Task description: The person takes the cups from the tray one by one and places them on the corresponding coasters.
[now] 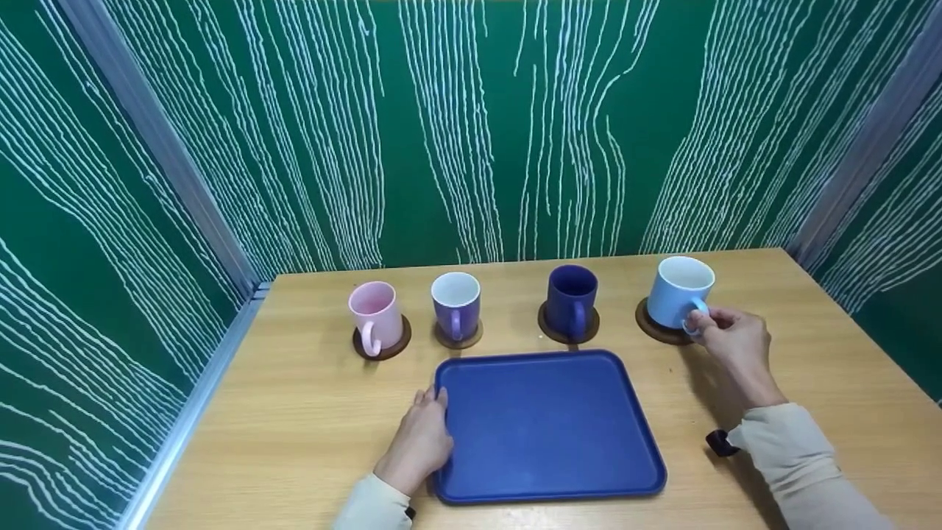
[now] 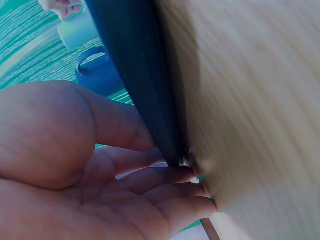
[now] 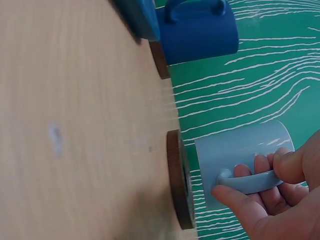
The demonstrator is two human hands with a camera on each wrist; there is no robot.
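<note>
My right hand (image 1: 736,346) grips the handle of a light blue mug (image 1: 673,294). In the right wrist view the light blue mug (image 3: 240,155) stands slightly apart from its round brown coaster (image 3: 180,180), with a small gap at its base. My left hand (image 1: 419,442) holds the left edge of a dark blue rectangular tray (image 1: 544,427) that lies on the table. Thumb and fingers meet around the tray's rim (image 2: 145,85) in the left wrist view; part of the fingertips is hidden there.
Along the back of the wooden table (image 1: 309,442) stand a pink mug (image 1: 377,316), a purple mug with white inside (image 1: 456,305) and a dark blue mug (image 1: 572,302), each on a round coaster. A green wall with white lines (image 1: 508,147) rises behind them.
</note>
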